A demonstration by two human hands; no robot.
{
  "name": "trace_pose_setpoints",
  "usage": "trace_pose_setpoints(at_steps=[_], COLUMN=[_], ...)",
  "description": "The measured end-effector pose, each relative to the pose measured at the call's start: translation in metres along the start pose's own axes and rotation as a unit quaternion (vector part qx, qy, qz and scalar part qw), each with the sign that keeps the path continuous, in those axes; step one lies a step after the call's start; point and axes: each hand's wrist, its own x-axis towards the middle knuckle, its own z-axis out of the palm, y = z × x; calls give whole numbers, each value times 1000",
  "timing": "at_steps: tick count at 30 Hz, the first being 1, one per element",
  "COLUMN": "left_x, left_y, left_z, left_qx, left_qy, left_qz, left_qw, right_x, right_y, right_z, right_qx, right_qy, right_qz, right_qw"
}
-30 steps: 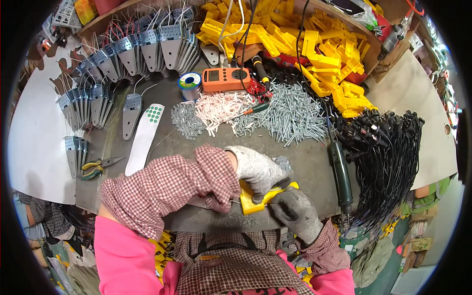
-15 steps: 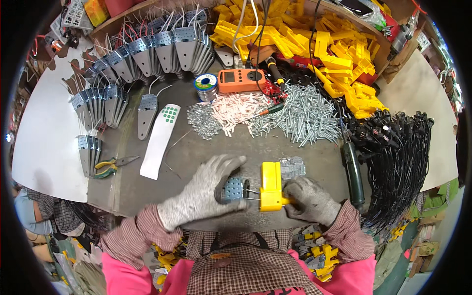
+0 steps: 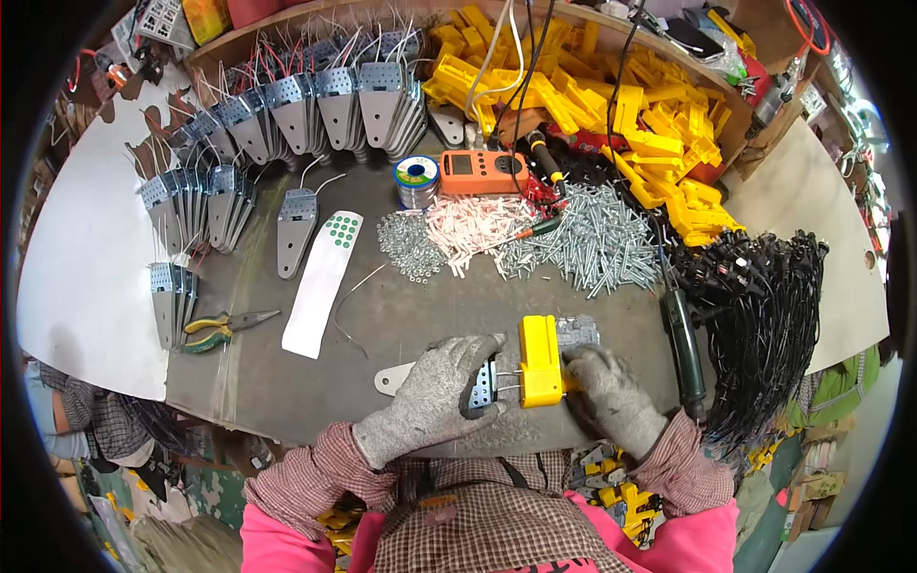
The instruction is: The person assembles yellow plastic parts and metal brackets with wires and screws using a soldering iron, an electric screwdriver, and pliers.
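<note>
My left hand (image 3: pixel 435 393), in a grey knit glove, is closed around a flat metal plate whose rounded grey tip (image 3: pixel 390 379) sticks out to the left. The plate's blue-silver perforated end (image 3: pixel 484 385) shows between thumb and fingers. Two thin wires run from that end to a yellow plastic housing (image 3: pixel 541 361) standing just to the right. My gloved right hand (image 3: pixel 611 393) holds the housing's right side near a small yellow stub; its fingertips are partly hidden. Behind the housing lies a clear, greyish flat piece (image 3: pixel 577 330).
Pliers (image 3: pixel 229 327), a white strip with green dots (image 3: pixel 323 286) and one wired plate (image 3: pixel 297 232) lie left. Solder spool (image 3: pixel 416 181), orange meter (image 3: pixel 484 172), screws (image 3: pixel 604 241) and yellow housings (image 3: pixel 659 143) sit farther back. A dark green screwdriver (image 3: pixel 683 351) and black cables (image 3: pixel 769 325) are right.
My left hand, spread around the plate before, has closed on it. The plate's rounded tip now shows left of the hand. The view has shifted slightly.
</note>
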Motion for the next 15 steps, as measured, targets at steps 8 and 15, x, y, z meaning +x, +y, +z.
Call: trace_pose_setpoints(at_steps=[8,15], left_x=[1,3], left_y=[0,-1], left_z=[-4,-5], left_qx=[-3,-27], left_qy=[35,0], left_qz=[8,-21], left_qw=[999,999], right_x=[12,6], right_y=[-9,-4], right_z=[-33,-36], right_qx=[75,401], right_qy=[-110,-26], right_qz=[78,58], right_qw=[988,914])
